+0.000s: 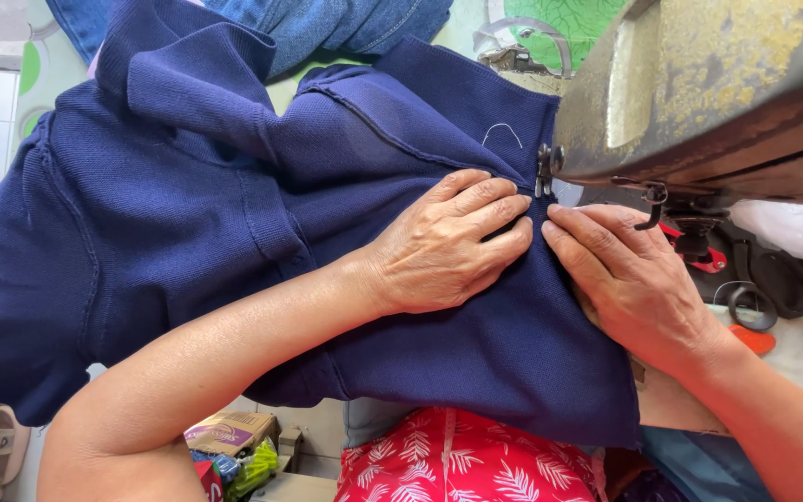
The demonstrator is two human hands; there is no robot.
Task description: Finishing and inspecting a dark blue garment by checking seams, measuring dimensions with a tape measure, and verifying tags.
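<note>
Head view, read near to far. At 6 o'clock, a red leaf-print cloth (457, 460) lies closest to the camera; at 7 o'clock, low and below, a cardboard box (230, 432) sits among coloured packets. Above these, the navy knit garment (188, 214) spreads across the frame, its long axis running from 9 o'clock to 3 o'clock, its folded collar end toward 11 o'clock and its hem edge hanging down at 5 o'clock. The left hand (448, 244) rests flat on the fabric, fingers extended toward 3 o'clock, gripping nothing. The right hand (625, 279) lies flat just beside it, fingers toward 10 o'clock, pressing the cloth; a narrow gap separates the two sets of fingertips. Directly beyond that gap stands the presser foot (545, 169) of the sewing machine (699, 84), which bounds the 1 to 3 o'clock side. Scissors (755, 302) lie at 3 o'clock. Blue denim (327, 23) lies farthest, at 12 o'clock.
</note>
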